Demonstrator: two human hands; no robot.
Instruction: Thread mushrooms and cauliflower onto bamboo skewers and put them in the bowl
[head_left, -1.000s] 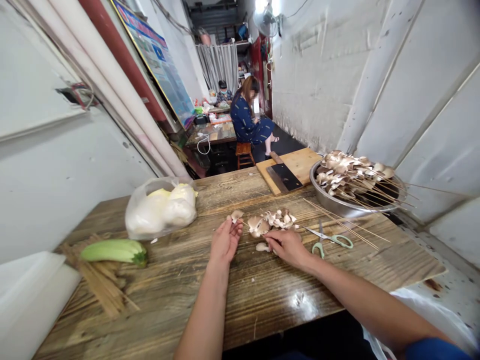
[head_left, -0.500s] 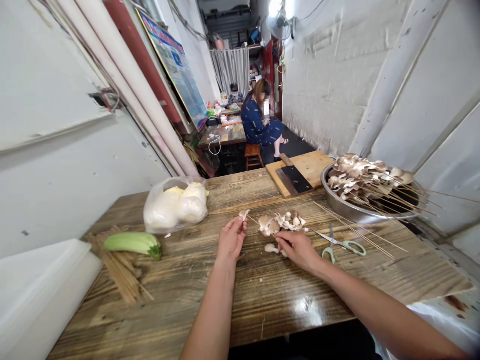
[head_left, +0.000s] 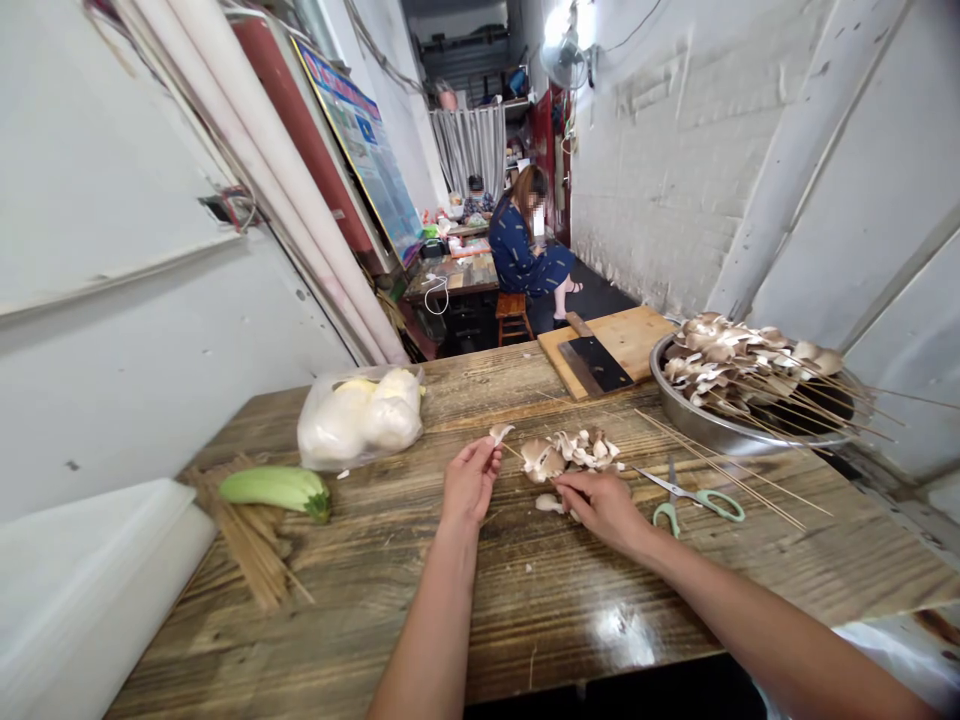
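Observation:
My left hand point(head_left: 471, 482) pinches a small oyster mushroom piece point(head_left: 501, 433) between thumb and fingers, just above the wooden table. A thin bamboo skewer point(head_left: 513, 453) runs from that piece toward my right hand point(head_left: 600, 508), whose fingertips are closed on its other end. Part of the skewer is hard to make out against the pile of torn oyster mushrooms point(head_left: 585, 450) just beyond my hands. A loose mushroom piece point(head_left: 550, 503) lies beside my right fingertips. Right of that hand rest scissors point(head_left: 705, 499) with pale green handles, blades apart.
At the right, a metal basin point(head_left: 694, 425) holds many skewered mushrooms point(head_left: 739, 355), sticks jutting over its rim. A cleaver point(head_left: 598, 363) lies on a cutting board point(head_left: 637, 330). To the left are a bagged vegetable point(head_left: 360, 420), a green gourd point(head_left: 274, 488) and skewers point(head_left: 251, 560). A person point(head_left: 525, 240) sits beyond.
The view has swung left, so everything appears farther right. My left hand has turned the mushroom piece slightly at the skewer; my right hand keeps nearly the same place by the pile.

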